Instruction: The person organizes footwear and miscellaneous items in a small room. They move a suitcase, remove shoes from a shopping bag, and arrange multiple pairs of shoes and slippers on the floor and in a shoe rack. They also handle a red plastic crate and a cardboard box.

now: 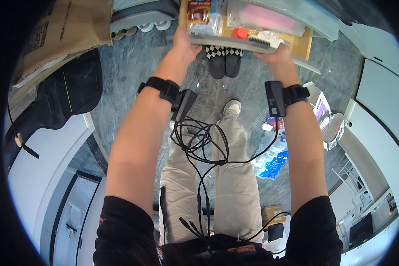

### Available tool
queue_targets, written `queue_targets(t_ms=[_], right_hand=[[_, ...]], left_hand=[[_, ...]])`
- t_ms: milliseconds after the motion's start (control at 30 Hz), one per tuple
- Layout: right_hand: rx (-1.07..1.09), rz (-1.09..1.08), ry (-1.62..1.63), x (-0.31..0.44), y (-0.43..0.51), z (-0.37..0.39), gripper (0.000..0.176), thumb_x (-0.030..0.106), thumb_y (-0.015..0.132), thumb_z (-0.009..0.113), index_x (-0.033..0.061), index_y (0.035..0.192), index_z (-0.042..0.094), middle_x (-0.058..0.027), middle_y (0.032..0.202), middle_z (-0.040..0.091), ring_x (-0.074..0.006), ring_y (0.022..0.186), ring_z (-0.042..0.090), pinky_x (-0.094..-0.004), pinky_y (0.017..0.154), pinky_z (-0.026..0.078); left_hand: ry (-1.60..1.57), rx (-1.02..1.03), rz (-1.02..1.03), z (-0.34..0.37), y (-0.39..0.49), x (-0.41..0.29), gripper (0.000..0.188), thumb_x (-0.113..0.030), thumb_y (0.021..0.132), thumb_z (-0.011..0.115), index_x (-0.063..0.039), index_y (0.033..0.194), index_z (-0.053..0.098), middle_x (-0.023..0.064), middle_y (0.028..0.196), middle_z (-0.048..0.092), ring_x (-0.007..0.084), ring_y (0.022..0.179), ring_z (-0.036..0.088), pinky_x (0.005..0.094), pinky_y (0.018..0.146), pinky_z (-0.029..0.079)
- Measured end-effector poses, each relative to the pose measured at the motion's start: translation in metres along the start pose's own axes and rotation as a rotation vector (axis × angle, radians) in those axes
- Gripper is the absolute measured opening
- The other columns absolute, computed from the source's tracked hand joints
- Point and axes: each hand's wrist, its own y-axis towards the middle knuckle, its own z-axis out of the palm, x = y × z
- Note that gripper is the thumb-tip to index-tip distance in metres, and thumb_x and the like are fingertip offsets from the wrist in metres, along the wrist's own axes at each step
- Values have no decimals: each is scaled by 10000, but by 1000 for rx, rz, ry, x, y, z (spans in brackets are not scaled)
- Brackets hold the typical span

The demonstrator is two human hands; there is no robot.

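A wooden drawer (301,46) with a pale front panel is in front of me at the top of the view. My left hand (183,45) grips its left front corner, thumb below the panel. Farther right, my right hand (276,56) holds the lower edge of the same front. Inside lie a red-and-brown packet (199,12), a pink item (269,16) in clear plastic, an orange-red cap (240,33), a black-bristled brush (259,41) and crumpled white tissue (271,37). Whether the drawer still sits on its runners cannot be seen.
Black slippers (224,65) with checkered straps stand on the grey marbled floor below the drawer. Plastic packaging (272,161) and bags (332,126) lie at right. A large cardboard box (76,30) and a black case (69,93) are at left. Coiled cables (202,139) hang before my legs.
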Motion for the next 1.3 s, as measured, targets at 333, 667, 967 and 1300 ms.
queue_targets(t_ms=[333,667,967,1300], right_hand=[[-51,-127,-39,41,35,72,581,464,864,429,40,1260,396,-159,1249,451,-332,1172,395,-496,971,311],[159,-139,-77,66,44,100,583,483,889,365,28,1252,392,-122,1310,417,-308,1205,364,-467,999,264],[82,-158,-71,75,68,91,550,469,876,428,39,1219,420,-125,1296,430,-271,1192,372,-396,999,275],[-34,-417,-1059,-40,56,-153,362,332,836,512,31,1029,564,-142,943,610,-254,866,573,-361,776,462]], left_hand=[[-102,179,23,4,61,-68,823,-636,814,314,-71,1391,153,187,1427,179,312,1266,278,428,1023,239],[23,255,94,48,73,-109,698,-612,840,337,-70,1279,293,144,1303,348,280,1130,386,429,947,314],[109,299,186,33,109,-93,593,-587,849,376,-73,1143,414,103,1165,469,246,944,509,396,860,401],[994,49,28,-163,24,83,276,-257,836,530,-70,1032,582,81,927,629,195,823,601,349,703,479]])
